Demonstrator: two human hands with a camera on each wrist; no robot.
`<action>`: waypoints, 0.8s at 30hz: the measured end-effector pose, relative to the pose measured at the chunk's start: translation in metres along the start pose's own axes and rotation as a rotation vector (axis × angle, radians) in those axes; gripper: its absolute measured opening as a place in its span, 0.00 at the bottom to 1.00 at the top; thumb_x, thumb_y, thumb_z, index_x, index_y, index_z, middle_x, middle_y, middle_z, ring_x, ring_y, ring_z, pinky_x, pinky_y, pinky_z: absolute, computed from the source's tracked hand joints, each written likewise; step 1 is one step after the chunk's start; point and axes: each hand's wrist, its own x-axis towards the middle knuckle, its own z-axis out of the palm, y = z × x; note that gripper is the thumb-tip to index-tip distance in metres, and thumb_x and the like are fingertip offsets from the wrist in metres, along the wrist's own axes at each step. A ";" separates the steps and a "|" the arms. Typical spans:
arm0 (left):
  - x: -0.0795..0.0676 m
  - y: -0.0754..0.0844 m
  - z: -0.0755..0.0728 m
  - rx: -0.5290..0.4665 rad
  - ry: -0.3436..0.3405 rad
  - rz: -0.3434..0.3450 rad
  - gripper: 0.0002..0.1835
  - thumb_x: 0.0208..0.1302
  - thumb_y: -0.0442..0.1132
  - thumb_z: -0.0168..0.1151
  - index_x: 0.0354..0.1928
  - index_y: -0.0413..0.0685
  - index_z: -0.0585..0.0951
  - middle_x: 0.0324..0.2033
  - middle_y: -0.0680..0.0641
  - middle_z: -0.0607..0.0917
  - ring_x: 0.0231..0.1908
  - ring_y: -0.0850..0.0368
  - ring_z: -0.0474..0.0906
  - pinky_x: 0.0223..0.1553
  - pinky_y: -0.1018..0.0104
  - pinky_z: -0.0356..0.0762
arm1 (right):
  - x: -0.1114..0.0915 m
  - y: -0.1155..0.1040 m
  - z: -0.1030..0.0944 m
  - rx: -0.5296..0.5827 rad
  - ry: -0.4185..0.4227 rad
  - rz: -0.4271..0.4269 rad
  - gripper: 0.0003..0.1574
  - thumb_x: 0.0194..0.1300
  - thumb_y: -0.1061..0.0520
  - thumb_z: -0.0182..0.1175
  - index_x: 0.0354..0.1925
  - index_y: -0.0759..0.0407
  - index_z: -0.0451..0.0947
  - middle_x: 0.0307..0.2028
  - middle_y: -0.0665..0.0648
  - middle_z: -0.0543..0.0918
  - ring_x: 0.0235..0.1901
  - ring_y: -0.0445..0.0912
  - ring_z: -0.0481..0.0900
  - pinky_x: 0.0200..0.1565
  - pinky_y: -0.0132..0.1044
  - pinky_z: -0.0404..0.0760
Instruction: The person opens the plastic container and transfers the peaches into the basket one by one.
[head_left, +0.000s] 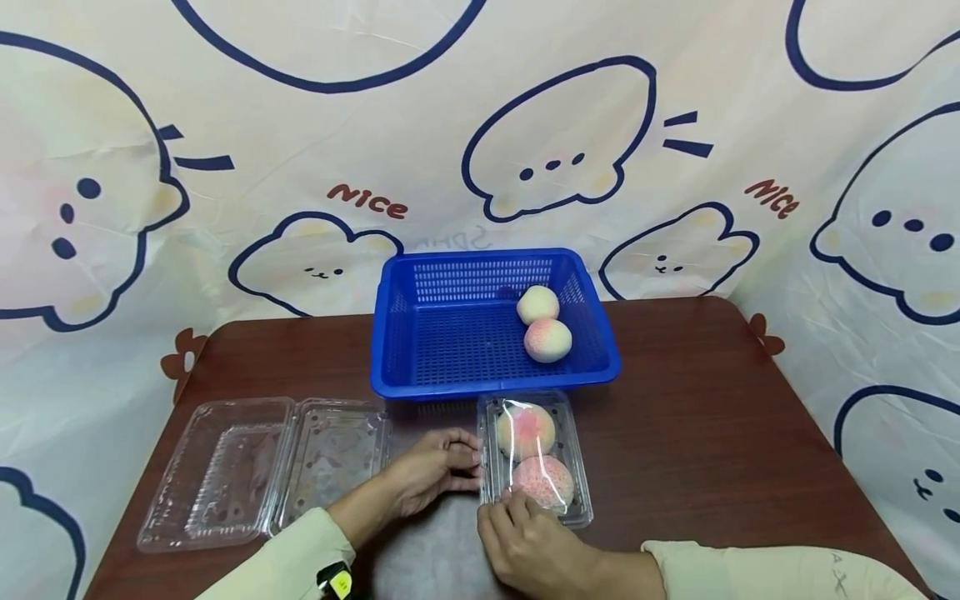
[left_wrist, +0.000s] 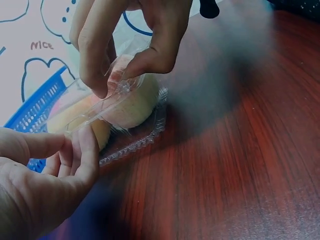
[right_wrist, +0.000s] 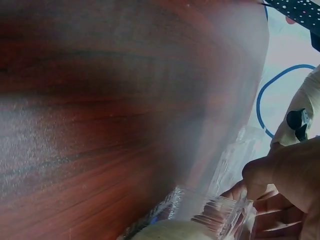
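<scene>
A clear plastic clamshell box [head_left: 582,500] with two pink-and-cream peaches [head_left: 526,431] inside lies in front of the blue basket, its lid down over them. My left hand [head_left: 435,471] is at the box's left side; in the left wrist view, that hand [left_wrist: 55,175] pinches the rim between thumb and fingers. At the near left corner, my right hand [head_left: 536,542] grips the edge with thumb and fingertips, its own fingers hiding part of that corner. The left wrist view shows both hands close together along the same rim.
Behind the box stands a blue plastic basket [head_left: 450,390] holding two more peaches [head_left: 548,340] at its right end. A second clear clamshell box [head_left: 217,475] lies opened flat at the left of the brown table [head_left: 697,433]. A cartoon-printed cloth [head_left: 435,150] encloses the back and sides.
</scene>
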 end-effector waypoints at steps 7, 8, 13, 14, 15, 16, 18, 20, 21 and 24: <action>0.002 0.003 0.002 0.050 0.036 0.007 0.11 0.66 0.24 0.53 0.49 0.27 0.71 0.34 0.47 0.78 0.37 0.55 0.77 0.44 0.63 0.89 | 0.000 0.001 0.000 0.018 0.030 0.007 0.22 0.67 0.66 0.38 0.35 0.63 0.81 0.26 0.56 0.82 0.27 0.47 0.83 0.29 0.31 0.88; 0.002 0.003 0.003 0.054 0.041 0.009 0.10 0.66 0.24 0.53 0.49 0.28 0.72 0.34 0.47 0.77 0.36 0.56 0.77 0.44 0.63 0.89 | 0.000 0.002 -0.001 0.037 0.034 0.019 0.22 0.67 0.67 0.38 0.35 0.63 0.80 0.27 0.56 0.82 0.27 0.47 0.83 0.30 0.31 0.88; 0.002 0.004 0.006 0.061 0.057 0.006 0.09 0.65 0.25 0.54 0.46 0.29 0.72 0.34 0.47 0.78 0.34 0.57 0.78 0.41 0.65 0.89 | -0.002 0.011 -0.010 0.153 0.062 0.107 0.24 0.72 0.66 0.36 0.37 0.60 0.81 0.29 0.53 0.82 0.29 0.43 0.83 0.33 0.28 0.87; 0.001 0.004 0.006 0.061 0.058 0.000 0.09 0.65 0.24 0.54 0.46 0.30 0.72 0.34 0.47 0.78 0.33 0.57 0.79 0.41 0.65 0.89 | -0.003 0.014 -0.013 0.178 0.075 0.123 0.24 0.72 0.65 0.36 0.37 0.59 0.81 0.29 0.52 0.81 0.29 0.43 0.82 0.31 0.27 0.86; 0.001 0.003 0.006 0.060 0.059 -0.007 0.08 0.65 0.24 0.54 0.45 0.30 0.72 0.34 0.47 0.78 0.33 0.57 0.79 0.41 0.65 0.89 | -0.003 0.016 -0.015 0.200 0.082 0.137 0.24 0.72 0.63 0.37 0.38 0.59 0.82 0.29 0.52 0.80 0.28 0.42 0.81 0.29 0.25 0.85; 0.000 0.003 0.007 0.058 0.061 -0.014 0.08 0.65 0.24 0.54 0.45 0.30 0.72 0.34 0.46 0.78 0.33 0.57 0.80 0.41 0.65 0.90 | -0.005 0.019 -0.018 0.222 0.091 0.151 0.24 0.72 0.61 0.37 0.38 0.59 0.82 0.29 0.52 0.80 0.27 0.42 0.80 0.27 0.25 0.83; -0.002 0.002 0.007 0.053 0.061 -0.027 0.08 0.65 0.23 0.53 0.45 0.30 0.71 0.33 0.46 0.78 0.32 0.56 0.80 0.41 0.64 0.90 | -0.007 0.023 -0.024 0.257 0.103 0.172 0.23 0.70 0.58 0.39 0.38 0.59 0.82 0.28 0.52 0.78 0.25 0.41 0.78 0.22 0.24 0.79; -0.004 0.001 0.007 0.051 0.062 -0.033 0.08 0.64 0.23 0.53 0.45 0.29 0.71 0.33 0.45 0.78 0.33 0.56 0.80 0.41 0.63 0.90 | -0.010 0.028 -0.031 0.285 0.108 0.195 0.22 0.69 0.56 0.39 0.39 0.60 0.81 0.28 0.52 0.76 0.24 0.41 0.75 0.18 0.23 0.76; -0.004 0.001 0.007 0.050 0.063 -0.033 0.09 0.64 0.23 0.53 0.45 0.29 0.70 0.33 0.45 0.78 0.32 0.56 0.80 0.41 0.63 0.90 | -0.011 0.031 -0.034 0.296 0.109 0.209 0.23 0.69 0.56 0.39 0.40 0.60 0.81 0.29 0.52 0.75 0.24 0.42 0.74 0.17 0.23 0.75; -0.007 0.000 0.008 0.053 0.063 -0.029 0.11 0.62 0.23 0.53 0.46 0.28 0.69 0.32 0.45 0.77 0.32 0.56 0.79 0.40 0.63 0.90 | -0.016 0.037 -0.045 0.342 0.115 0.268 0.21 0.67 0.55 0.39 0.39 0.60 0.80 0.30 0.52 0.74 0.24 0.41 0.71 0.14 0.22 0.71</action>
